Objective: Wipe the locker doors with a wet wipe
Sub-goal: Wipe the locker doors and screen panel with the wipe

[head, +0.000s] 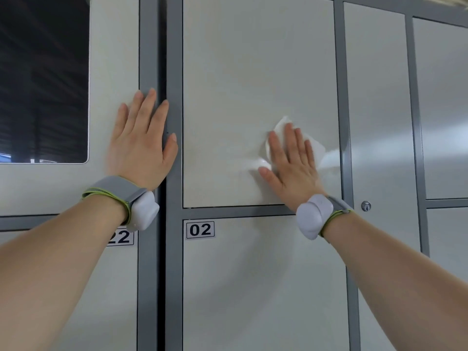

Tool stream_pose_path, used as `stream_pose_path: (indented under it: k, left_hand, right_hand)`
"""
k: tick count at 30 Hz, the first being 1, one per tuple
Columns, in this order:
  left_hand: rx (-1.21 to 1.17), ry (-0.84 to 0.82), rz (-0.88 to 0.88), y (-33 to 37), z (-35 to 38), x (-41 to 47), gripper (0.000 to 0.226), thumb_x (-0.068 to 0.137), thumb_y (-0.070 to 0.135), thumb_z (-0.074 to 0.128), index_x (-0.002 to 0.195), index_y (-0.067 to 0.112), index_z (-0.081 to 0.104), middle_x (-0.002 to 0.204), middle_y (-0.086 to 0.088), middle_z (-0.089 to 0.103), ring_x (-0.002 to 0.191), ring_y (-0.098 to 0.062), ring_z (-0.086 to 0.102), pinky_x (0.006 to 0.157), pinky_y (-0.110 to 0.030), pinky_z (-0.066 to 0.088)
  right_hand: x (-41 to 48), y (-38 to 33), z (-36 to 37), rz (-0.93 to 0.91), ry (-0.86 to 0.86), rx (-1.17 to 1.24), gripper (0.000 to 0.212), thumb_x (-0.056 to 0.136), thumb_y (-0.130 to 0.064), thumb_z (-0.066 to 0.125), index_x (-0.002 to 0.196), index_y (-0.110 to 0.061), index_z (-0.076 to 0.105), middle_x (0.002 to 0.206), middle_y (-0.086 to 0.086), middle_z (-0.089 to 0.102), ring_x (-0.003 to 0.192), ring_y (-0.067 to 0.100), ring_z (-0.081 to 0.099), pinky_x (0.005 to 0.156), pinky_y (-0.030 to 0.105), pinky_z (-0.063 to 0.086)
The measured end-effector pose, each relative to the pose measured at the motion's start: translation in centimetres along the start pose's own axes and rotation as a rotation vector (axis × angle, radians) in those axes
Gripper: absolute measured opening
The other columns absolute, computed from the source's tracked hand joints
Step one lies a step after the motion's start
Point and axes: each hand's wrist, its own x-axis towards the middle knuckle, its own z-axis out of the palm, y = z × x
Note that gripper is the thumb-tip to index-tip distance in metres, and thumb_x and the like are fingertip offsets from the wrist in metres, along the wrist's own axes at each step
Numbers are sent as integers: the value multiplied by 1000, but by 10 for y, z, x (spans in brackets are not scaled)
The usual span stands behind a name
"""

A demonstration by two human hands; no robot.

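The right hand point(291, 163), fingers straight, presses a crumpled white wet wipe point(281, 127) flat against the pale grey metal locker door point(240, 72) above label 02 point(200, 230). The left hand point(141, 143) rests flat, released, on the grey frame post point(148, 46).

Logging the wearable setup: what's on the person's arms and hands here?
No sleeves or gloves on left hand or right hand. Each wrist wears a grey strap, yellow-green cord and rounded white pod.
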Motion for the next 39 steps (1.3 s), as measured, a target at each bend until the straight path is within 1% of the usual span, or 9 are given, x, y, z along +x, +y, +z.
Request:
stream_pose_path:
  k: [4,11,15,17,22,29,34,36,39]
  left_hand:
    - [-35,-11,-8,0,-3,-2,60,92,34,27,141,1,37,150,-21,30,141,-36,23,115,-47,11]
    - [-61,-13,-2,-1,-2,-2,59,92,33,29,141,1,38,150,-20,31,141,-35,24,115,-45,10]
    - [-61,3,7,-1,-1,-1,58,92,31,31,140,-1,38,149,-21,32,140,-35,27,115,-44,11]
    - [-65,-3,14,-3,-1,-1,58,92,30,32,140,-2,38,149,-21,33,139,-36,27,115,-45,12]
    - [-129,-71,91,-17,-9,1,60,92,31,32,141,-2,35,150,-21,31,140,-36,24,115,-43,11]
    - [31,-40,122,-53,-28,-24,55,93,30,33,140,2,37,150,-21,29,140,-38,23,116,-46,4]
    - [58,-82,61,-61,-27,-39,58,92,31,31,142,2,34,152,-21,27,140,-38,23,116,-47,4]
    - [64,-82,62,-60,-26,-40,59,93,32,30,143,2,33,152,-21,26,140,-38,23,116,-46,4]
    - [69,-81,59,-60,-26,-41,59,93,33,29,143,2,33,152,-20,26,140,-37,23,116,-47,5]
  right_hand:
    - [24,-17,-3,255,35,44,98,72,-75,0,151,-18,-5,157,17,-15,144,29,-18,112,33,-19]
    - [20,-49,2,27,-10,17,95,77,-80,-3,150,-20,-5,157,16,-15,144,28,-19,110,33,-22]
    - [6,-45,6,-107,-50,14,84,80,-77,-6,147,-26,-8,156,9,-16,140,16,-25,112,32,-21]
    - [5,-40,4,-63,-34,-4,85,81,-77,-3,149,-26,-5,157,9,-15,141,17,-23,112,30,-21]
    - [26,-53,-2,250,-18,55,94,72,-74,0,151,-25,-6,157,12,-18,144,27,-19,113,36,-18]
    - [17,-88,2,4,-94,9,95,77,-79,1,150,-20,-7,156,17,-19,143,31,-21,112,38,-21]
    - [0,-88,8,-172,-123,-11,86,79,-76,-8,147,-24,-10,154,7,-22,140,20,-27,111,33,-25]
    - [-1,-80,8,-134,-91,-34,83,82,-75,-6,147,-24,-11,155,8,-20,141,21,-24,112,32,-22]
    - [11,-81,5,72,-73,-19,91,77,-77,-1,149,-22,-10,156,15,-18,144,28,-20,113,35,-19]
